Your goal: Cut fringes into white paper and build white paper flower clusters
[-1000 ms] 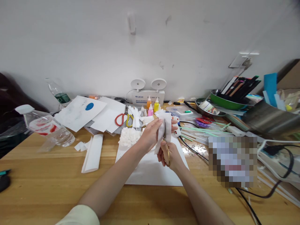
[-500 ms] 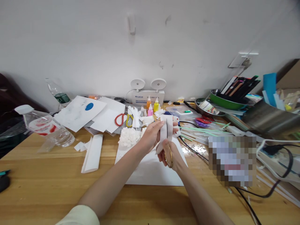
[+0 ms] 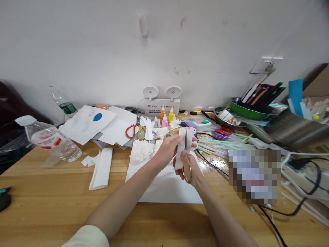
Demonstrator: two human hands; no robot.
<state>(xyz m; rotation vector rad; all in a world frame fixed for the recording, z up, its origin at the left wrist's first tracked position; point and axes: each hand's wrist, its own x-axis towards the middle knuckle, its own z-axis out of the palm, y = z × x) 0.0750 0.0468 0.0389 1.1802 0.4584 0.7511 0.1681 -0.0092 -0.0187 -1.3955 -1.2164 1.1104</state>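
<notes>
My left hand (image 3: 169, 149) is closed on a narrow white paper strip (image 3: 181, 154), which stands upright in front of me. Gold-handled scissors (image 3: 189, 175) are gripped in my right hand (image 3: 190, 164), with the blades pointing away along the strip and the paper split around them. Below both hands lies a large white sheet (image 3: 167, 190) on the wooden table. White crumpled paper pieces (image 3: 141, 151) are heaped on its far left part. Parts of the fingers of both hands are hidden behind the strip.
A folded white paper (image 3: 101, 168) and a clear bottle (image 3: 50, 139) stand to the left. Behind are red-handled scissors (image 3: 131, 131) and small paint bottles (image 3: 171, 115). On the right are pale green straws (image 3: 216, 144), a green bowl of pens (image 3: 250, 109) and black cables (image 3: 293, 215).
Both hands and the strip have shifted slightly right. The dark blade line now reaches the strip's far end, where the paper has parted into two sides.
</notes>
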